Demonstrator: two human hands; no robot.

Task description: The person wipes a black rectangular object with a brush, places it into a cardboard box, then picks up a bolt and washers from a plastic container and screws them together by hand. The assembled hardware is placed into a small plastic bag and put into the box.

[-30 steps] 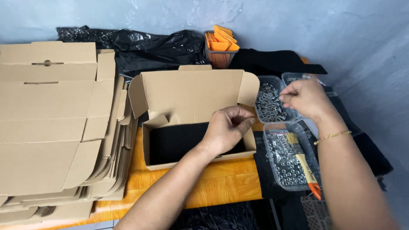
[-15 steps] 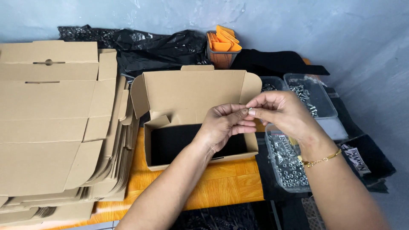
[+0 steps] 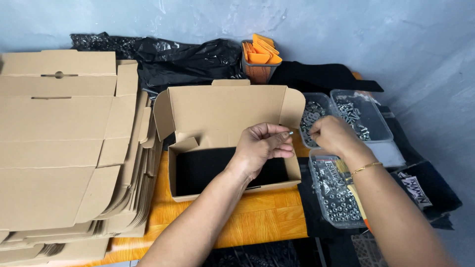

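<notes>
A small metal piece (image 3: 291, 133), probably a screw or bolt, is held at the fingertips of the left hand (image 3: 262, 147), just above the right end of the open cardboard box (image 3: 228, 143). The fingers of this hand are curled closed around it, with the thumb pressing from below, so only the shiny end of the piece shows. The right hand (image 3: 332, 136) is just beside it, over the gap between the box and the clear plastic trays of hardware (image 3: 336, 190); its fingers are bent together in a pinch, but it cannot be seen if they hold anything. Both hands hang over the box, likely so that a dropped part would fall inside. The box stands on an orange wooden table (image 3: 257, 222) with its lid up, and something black lies in its bottom. To the left lies a tall pile of flat cardboard blanks (image 3: 64, 148). Behind the box are black plastic bags (image 3: 188, 59) and a container with orange pieces (image 3: 260, 62).
</notes>
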